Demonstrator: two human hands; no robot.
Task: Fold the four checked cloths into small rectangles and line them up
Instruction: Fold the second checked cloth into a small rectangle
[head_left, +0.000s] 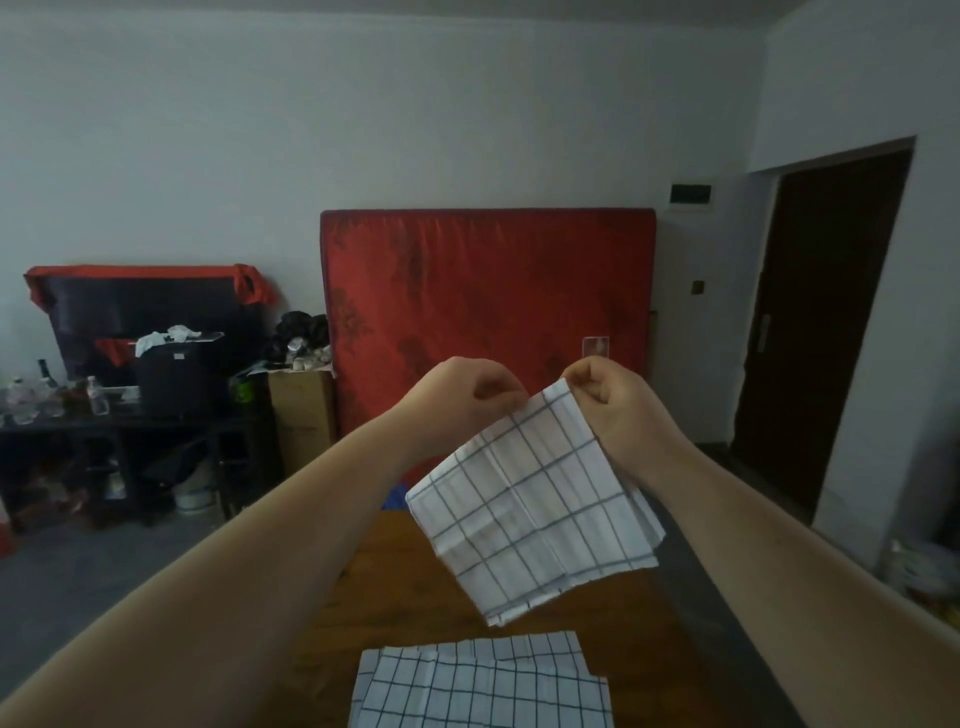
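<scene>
Both hands up: left hand (470, 395) and right hand (608, 395) pinch a folded checked cloth (530, 499) above the tabletop (395, 597), more cloths (483, 680) lying below

The brown wooden bench (405, 597) is carrying flat checked cloths (483, 691) at six o'clock, one lying partly over another and both touching the wood, while a dark grey strip (717, 634) is running along its three o'clock edge.

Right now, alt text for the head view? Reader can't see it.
The left hand and right hand pinch the top edge of a checked cloth, holding it up over a wooden table. Other checked cloths lie flat nearer the camera; a red mattress stands against the far wall.
</scene>
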